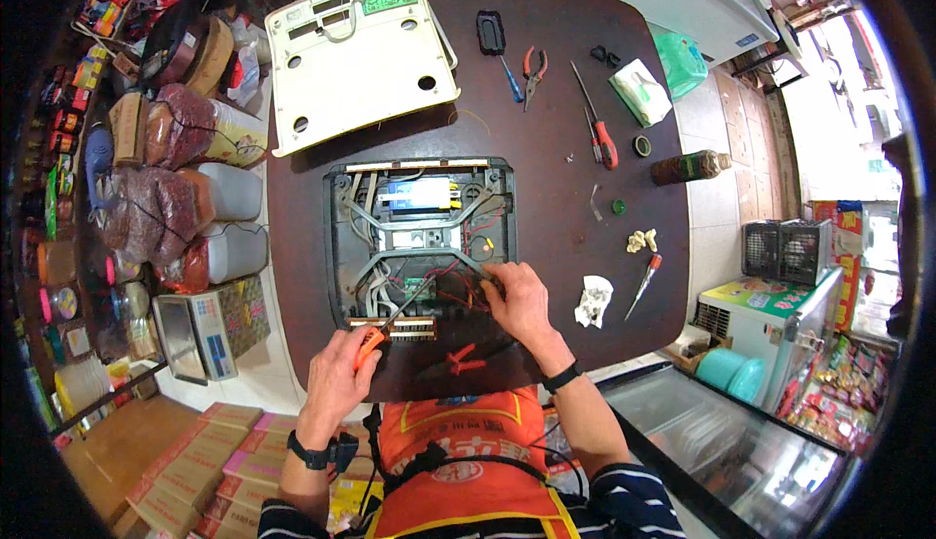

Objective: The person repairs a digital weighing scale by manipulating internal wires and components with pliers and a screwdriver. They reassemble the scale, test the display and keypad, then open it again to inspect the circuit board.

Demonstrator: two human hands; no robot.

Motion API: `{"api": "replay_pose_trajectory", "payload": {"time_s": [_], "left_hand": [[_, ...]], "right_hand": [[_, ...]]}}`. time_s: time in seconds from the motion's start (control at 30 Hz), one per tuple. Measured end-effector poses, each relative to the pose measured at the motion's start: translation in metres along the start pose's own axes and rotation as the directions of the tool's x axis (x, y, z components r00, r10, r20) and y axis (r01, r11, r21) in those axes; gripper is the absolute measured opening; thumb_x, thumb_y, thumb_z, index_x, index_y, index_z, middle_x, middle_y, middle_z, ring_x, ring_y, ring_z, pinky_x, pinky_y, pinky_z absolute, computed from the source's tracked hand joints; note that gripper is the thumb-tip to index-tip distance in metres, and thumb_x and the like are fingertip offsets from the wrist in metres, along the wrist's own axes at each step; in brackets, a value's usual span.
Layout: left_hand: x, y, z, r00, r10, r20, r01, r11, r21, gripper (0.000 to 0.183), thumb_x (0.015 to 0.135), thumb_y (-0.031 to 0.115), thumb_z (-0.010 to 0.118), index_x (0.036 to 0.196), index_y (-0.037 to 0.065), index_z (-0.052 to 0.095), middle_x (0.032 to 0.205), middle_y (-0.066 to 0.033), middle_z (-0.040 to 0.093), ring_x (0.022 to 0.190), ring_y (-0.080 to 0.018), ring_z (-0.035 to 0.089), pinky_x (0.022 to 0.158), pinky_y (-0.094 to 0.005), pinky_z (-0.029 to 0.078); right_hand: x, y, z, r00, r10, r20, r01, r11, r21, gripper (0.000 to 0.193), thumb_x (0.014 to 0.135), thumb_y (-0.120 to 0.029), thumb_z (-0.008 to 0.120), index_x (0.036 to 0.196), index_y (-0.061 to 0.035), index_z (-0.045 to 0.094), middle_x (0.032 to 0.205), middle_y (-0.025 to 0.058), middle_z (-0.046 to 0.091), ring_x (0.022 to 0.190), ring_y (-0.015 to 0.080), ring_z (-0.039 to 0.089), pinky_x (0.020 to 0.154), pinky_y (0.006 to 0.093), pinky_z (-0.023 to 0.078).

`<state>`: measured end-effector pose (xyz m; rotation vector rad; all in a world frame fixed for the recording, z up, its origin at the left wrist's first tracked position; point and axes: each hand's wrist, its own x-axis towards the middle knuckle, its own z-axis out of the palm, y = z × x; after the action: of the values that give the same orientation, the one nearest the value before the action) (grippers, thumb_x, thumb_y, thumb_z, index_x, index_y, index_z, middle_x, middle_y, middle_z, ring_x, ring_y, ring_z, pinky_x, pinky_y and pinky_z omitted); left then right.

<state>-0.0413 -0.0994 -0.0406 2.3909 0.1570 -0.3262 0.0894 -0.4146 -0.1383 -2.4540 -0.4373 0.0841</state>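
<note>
An opened black electronic scale base lies on the table before me, with a grey metal bracket, loose wires, a blue-and-white battery and a small green circuit board inside. My left hand grips an orange-handled screwdriver; its shaft slants up over the base's near part, close to the circuit board. At the near right corner of the base, my right hand has its fingers curled beside the bracket's end and some wires. What those fingertips pinch is too small to tell.
Behind the base rests its cream scale cover, upside down. Red-handled pliers lie by the near edge. Rightward are more pliers, a red-handled screwdriver, a bottle, a tissue pack and crumpled tissue.
</note>
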Motion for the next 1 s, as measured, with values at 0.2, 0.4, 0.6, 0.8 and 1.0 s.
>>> {"api": "replay_pose_trajectory", "payload": {"time_s": [0.2, 0.4, 0.6, 0.8, 1.0], "left_hand": [[0.002, 0.006, -0.003, 0.999, 0.003, -0.033, -0.004, 1.0, -0.019, 0.041, 0.099, 0.018, 0.078, 0.138, 0.008, 0.069, 0.106, -0.0192, 0.068, 0.092, -0.0478, 0.071, 0.077, -0.0534, 0.059], [0.003, 0.012, -0.002, 0.998, 0.005, -0.063, -0.007, 1.0, -0.026, 0.041, 0.099, 0.017, 0.078, 0.138, 0.008, 0.07, 0.108, -0.019, 0.069, 0.093, -0.0474, 0.071, 0.079, -0.0524, 0.06], [0.005, 0.019, -0.006, 0.997, 0.01, -0.076, -0.012, 1.0, -0.029, 0.039, 0.099, 0.015, 0.077, 0.136, 0.008, 0.071, 0.115, -0.0186, 0.072, 0.102, -0.0452, 0.072, 0.087, -0.0502, 0.061], [0.016, 0.012, -0.031, 0.977, 0.081, -0.195, -0.079, 0.997, 0.02, 0.036, 0.097, 0.009, 0.08, 0.131, 0.002, 0.073, 0.119, -0.0204, 0.074, 0.105, -0.0423, 0.074, 0.091, -0.0467, 0.061], [0.049, 0.005, -0.071, 0.941, 0.163, -0.296, -0.103, 0.973, 0.209, 0.032, 0.098, 0.011, 0.079, 0.128, 0.002, 0.074, 0.112, -0.0202, 0.074, 0.097, -0.0441, 0.074, 0.083, -0.0489, 0.061]], "right_hand": [[0.001, -0.002, -0.001, 1.0, 0.03, 0.008, -0.03, 0.999, 0.018, 0.028, 0.091, -0.014, 0.083, 0.117, -0.0127, 0.076, 0.098, 0.0094, 0.071, 0.092, 0.036, 0.067, 0.079, 0.0486, 0.058], [0.0, 0.0, -0.002, 0.999, 0.03, 0.016, -0.03, 0.999, 0.039, 0.025, 0.092, -0.016, 0.083, 0.117, -0.0133, 0.076, 0.099, 0.0087, 0.072, 0.092, 0.0353, 0.066, 0.079, 0.0489, 0.058], [-0.002, 0.001, -0.001, 0.999, 0.035, 0.008, -0.035, 0.998, 0.042, 0.025, 0.092, -0.016, 0.083, 0.116, -0.0129, 0.077, 0.099, 0.009, 0.073, 0.094, 0.0363, 0.067, 0.081, 0.0476, 0.059], [-0.003, 0.002, 0.002, 0.999, 0.008, -0.034, -0.006, 0.998, 0.057, 0.026, 0.091, -0.014, 0.083, 0.117, -0.0108, 0.077, 0.102, 0.0109, 0.075, 0.095, 0.0372, 0.068, 0.083, 0.0484, 0.057], [-0.003, 0.001, 0.002, 0.998, -0.012, -0.059, 0.016, 0.998, 0.059, 0.028, 0.089, -0.011, 0.085, 0.116, -0.0099, 0.077, 0.1, 0.0109, 0.075, 0.092, 0.0362, 0.068, 0.082, 0.0462, 0.057]]}}
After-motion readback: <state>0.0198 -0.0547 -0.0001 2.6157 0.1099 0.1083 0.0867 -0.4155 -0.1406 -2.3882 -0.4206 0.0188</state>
